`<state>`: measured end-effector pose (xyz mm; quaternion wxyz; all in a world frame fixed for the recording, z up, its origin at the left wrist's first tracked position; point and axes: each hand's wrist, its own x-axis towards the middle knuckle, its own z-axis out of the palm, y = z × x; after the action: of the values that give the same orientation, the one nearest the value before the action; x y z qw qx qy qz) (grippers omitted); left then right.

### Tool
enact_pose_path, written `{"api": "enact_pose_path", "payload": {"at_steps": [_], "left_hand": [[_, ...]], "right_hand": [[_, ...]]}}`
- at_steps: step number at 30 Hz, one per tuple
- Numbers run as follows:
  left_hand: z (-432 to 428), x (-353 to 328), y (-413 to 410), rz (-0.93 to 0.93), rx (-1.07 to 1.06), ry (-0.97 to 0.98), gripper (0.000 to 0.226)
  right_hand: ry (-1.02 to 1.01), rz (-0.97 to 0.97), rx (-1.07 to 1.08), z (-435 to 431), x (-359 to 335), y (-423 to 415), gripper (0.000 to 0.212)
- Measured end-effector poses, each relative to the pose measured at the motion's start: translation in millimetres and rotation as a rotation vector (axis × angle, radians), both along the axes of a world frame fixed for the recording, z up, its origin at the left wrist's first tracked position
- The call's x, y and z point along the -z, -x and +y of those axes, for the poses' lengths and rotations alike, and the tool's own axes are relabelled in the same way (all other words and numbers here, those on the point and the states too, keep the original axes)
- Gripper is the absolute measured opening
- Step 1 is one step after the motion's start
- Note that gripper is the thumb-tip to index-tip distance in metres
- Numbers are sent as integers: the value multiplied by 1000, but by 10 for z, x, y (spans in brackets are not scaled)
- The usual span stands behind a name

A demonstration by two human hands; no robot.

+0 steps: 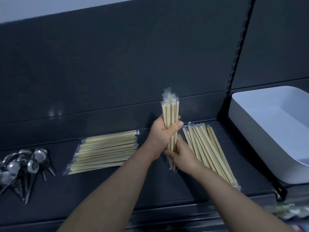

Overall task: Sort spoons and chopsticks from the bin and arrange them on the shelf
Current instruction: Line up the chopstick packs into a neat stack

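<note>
I hold a bundle of wrapped wooden chopsticks [170, 111] upright above the dark shelf [117, 190]. My left hand [162, 133] grips the bundle near its middle. My right hand [182, 154] grips its lower end. A flat stack of wrapped chopsticks [105, 153] lies on the shelf to the left. Another pile of chopsticks [207, 149] lies slanted just right of my hands. A heap of metal spoons [21, 166] sits at the far left. The white bin [260, 131] stands at the right and looks empty inside.
The shelf's dark back panel [117, 64] rises behind everything. A slotted upright [239, 52] divides this bay from the one with the bin. Colourful packages [291, 213] show below at the bottom right. A bracket [279, 190] sticks out at the shelf's right end.
</note>
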<state>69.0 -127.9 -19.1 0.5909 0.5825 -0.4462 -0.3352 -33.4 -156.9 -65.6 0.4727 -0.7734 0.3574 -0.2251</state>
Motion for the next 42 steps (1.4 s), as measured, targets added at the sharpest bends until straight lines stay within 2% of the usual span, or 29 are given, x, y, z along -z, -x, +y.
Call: {"api": "enact_pose_path", "payload": {"at_steps": [3,7,11,15,16,18,19,21,23,25,27,31,36,42], "left_hand": [[23,27,-4,-11,-6,-20,22],[121,-78,-107,42,-60,12,20],[383,-18,-498,113,-279,-45,24],[917,235,-1067,7,-647,-159,77],[1085,293,-1200,-93,-725,-191,95],[1456,416,-1429,-444,-793,-319,124],[1639,502,-1545,-673,-762,-361,125],[1941,617,-1731,-1073,-549,-428,105],[2115,704,-1888,-1226,-271,-484,86],[2203,742,-1976,-1209,-127,-533,68],[2238,793,-2040,-1179,-95,-533,58],[2271,811,-2073,-1145,-3,-511,62],[2258,812,-2136,-1228,14,-485,51],[2232,911,-2127,-1255,79,-535,63]], "right_hand": [[-38,-19,-4,35,74,-32,24],[20,-3,-36,56,23,-154,33],[139,159,-136,257,-45,-446,30],[237,463,-278,521,-15,-835,31],[268,517,-312,596,11,-931,27],[342,611,-381,760,47,-1104,27],[382,651,-413,845,56,-1185,34],[434,697,-437,987,92,-1338,48],[455,689,-425,1081,129,-1453,53],[456,644,-406,1117,177,-1527,57],[466,609,-379,1133,192,-1543,62],[526,613,-320,1195,162,-1468,76],[568,599,-234,1316,320,-1430,54],[613,615,-265,1445,510,-1446,56]]}}
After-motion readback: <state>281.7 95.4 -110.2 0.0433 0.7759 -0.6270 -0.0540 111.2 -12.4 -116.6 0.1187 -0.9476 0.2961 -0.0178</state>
